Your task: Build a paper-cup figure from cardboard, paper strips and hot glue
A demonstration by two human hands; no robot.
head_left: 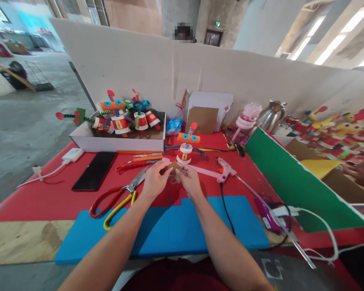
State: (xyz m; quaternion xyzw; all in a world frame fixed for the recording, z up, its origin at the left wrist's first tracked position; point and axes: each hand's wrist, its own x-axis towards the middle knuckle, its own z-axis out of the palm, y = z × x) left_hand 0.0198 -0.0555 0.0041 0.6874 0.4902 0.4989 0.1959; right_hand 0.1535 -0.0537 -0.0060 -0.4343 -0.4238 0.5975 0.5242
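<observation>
Both of my hands pinch one small piece of brown cardboard [177, 171] over the red table covering. My left hand [156, 178] grips its left side with thumb and fingers, and my right hand [188, 180] grips its right side. Just beyond them stands a paper-cup figure [185, 153] with an orange tube head, blue eyes and twisted dark arms. Scissors [130, 188] with one red and one yellow handle lie left of my left hand. To the right of my right hand rests a pink glue gun [226, 169] with a clear glue stick sticking out behind.
A white box [118, 144] of similar cup figures stands back left, near a black phone [94, 171]. A green panel [291, 178] borders the right side, with a co-worker's hand [359, 173] beyond. Cables and a purple power strip [269, 216] lie front right; a pink bottle [247, 117] stands behind.
</observation>
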